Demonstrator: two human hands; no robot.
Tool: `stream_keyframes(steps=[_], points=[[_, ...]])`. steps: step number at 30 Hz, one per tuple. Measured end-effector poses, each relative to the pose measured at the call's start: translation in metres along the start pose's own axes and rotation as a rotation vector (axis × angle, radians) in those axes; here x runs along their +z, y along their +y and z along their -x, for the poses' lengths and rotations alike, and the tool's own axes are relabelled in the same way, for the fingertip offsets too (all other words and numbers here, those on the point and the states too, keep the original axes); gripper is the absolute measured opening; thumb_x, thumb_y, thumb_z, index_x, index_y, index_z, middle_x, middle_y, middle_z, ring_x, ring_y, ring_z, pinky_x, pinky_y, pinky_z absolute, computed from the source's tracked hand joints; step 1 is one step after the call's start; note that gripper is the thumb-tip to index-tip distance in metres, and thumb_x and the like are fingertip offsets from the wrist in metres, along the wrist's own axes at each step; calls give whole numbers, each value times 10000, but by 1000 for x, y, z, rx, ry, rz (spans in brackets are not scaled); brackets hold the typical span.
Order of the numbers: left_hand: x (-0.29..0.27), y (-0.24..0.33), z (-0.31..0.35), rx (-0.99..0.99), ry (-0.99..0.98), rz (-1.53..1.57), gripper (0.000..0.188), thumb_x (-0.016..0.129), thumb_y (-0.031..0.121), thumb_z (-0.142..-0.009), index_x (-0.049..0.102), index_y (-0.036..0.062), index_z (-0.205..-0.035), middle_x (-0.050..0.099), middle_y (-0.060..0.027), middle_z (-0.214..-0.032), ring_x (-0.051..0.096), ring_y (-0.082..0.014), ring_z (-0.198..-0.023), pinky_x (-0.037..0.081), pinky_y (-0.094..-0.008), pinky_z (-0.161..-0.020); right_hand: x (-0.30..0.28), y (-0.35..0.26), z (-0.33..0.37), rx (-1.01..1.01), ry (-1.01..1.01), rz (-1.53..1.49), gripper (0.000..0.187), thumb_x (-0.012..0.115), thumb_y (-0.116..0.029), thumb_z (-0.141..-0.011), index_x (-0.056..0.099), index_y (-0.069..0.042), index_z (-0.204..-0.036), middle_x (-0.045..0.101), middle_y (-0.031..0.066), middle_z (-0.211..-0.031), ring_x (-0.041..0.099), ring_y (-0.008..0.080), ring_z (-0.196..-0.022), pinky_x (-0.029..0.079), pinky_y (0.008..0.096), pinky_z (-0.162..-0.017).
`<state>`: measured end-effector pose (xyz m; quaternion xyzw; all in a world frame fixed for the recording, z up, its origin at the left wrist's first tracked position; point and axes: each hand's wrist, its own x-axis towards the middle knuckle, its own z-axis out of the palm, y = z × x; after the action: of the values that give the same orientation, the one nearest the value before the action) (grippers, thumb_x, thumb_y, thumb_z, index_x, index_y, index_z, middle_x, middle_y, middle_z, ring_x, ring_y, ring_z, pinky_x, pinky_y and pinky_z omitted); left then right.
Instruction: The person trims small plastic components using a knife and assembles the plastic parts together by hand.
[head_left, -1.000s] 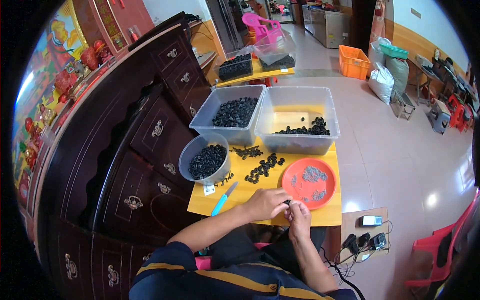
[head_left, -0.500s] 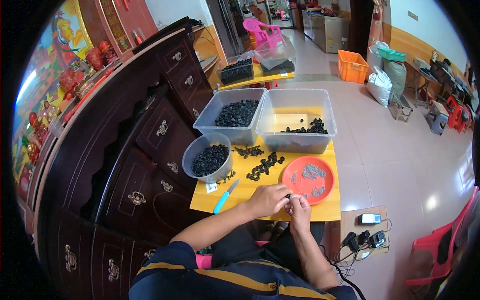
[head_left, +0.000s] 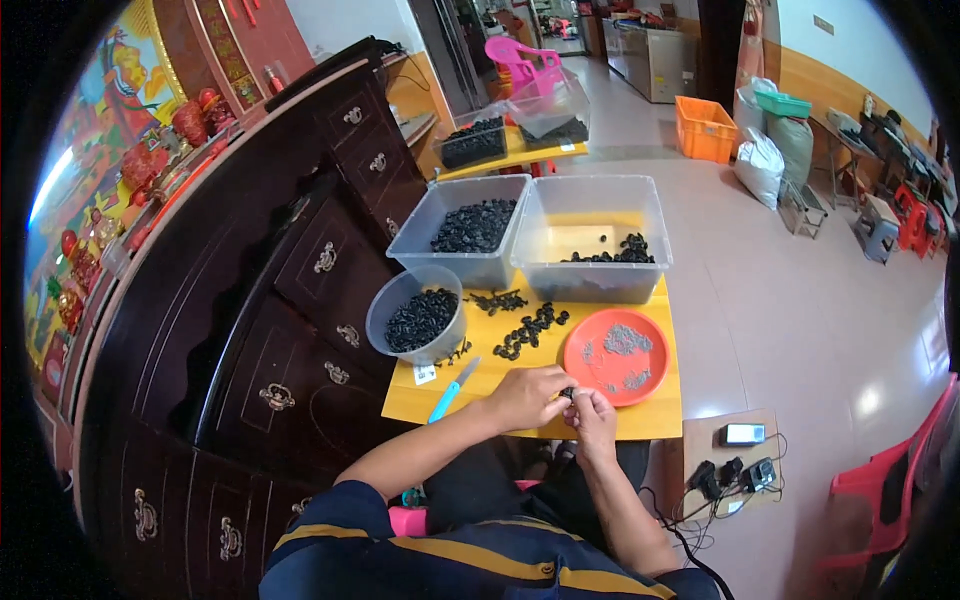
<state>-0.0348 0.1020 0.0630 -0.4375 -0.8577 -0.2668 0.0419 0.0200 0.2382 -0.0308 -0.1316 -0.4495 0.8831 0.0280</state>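
Observation:
Above the front edge of the yellow table (head_left: 490, 425), both hands meet at a small black round piece (head_left: 567, 393). My left hand (head_left: 532, 399) pinches it from the left. My right hand (head_left: 594, 418) has its fingertips closed at the piece's right side; what lies between them is too small to make out. Just beyond the right hand, an orange-red plate (head_left: 652, 392) carries small grey bits. Loose black ring-like pieces (head_left: 530, 332) and thin black pieces (head_left: 497, 301) lie farther back. A knife with a turquoise handle (head_left: 445, 402) rests left of my left hand.
A round clear tub (head_left: 374, 318) of black pieces stands at the table's left. Behind are two clear bins (head_left: 450, 262) (head_left: 600, 285) with black pieces. A dark drawer cabinet (head_left: 290, 330) borders the left. Devices with cables (head_left: 742, 435) sit on a low board at the right.
Both hands have shifted slightly up and left with the black piece, which now shows more between the fingertips. The things on the table look the same.

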Motion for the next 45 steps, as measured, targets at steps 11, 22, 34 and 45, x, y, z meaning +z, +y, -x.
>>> stream_keyframes(steps=[11, 22, 34, 45], points=[[8, -4, -7, 26, 12, -47, 231, 689, 166, -820, 663, 74, -1030, 679, -107, -913, 677, -307, -846, 544, -417, -689, -1, -8, -1, -11, 6, -11, 191, 587, -218, -1000, 639, -78, -881, 596, -27, -738, 523, 65, -653, 414, 224, -616], [8, -5, -11, 40, 22, 5, 223, 677, 178, -823, 664, 69, -1016, 671, -103, -932, 676, -307, -823, 550, -413, -689, -1, -10, 1, 0, 28, -45, 192, 586, -212, -1002, 628, -75, -875, 580, -28, -722, 508, 62, -646, 401, 227, -603], [-15, -56, -11, -200, -83, 153, 156, 649, 97, -815, 711, 43, -948, 712, -127, -802, 700, -251, -721, 551, -357, -678, 5, -16, 4, 185, -105, 47, 134, 617, -233, -980, 638, -101, -979, 697, -1, -935, 567, 54, -679, 460, 199, -628], [-139, -170, -75, -288, 506, -283, 250, 572, 37, -854, 695, 22, -1072, 710, -157, -847, 691, -254, -748, 546, -359, -695, 5, -14, 8, 185, -203, 87, 101, 626, -182, -971, 631, -86, -1003, 694, 11, -955, 569, 69, -723, 472, 222, -682]])
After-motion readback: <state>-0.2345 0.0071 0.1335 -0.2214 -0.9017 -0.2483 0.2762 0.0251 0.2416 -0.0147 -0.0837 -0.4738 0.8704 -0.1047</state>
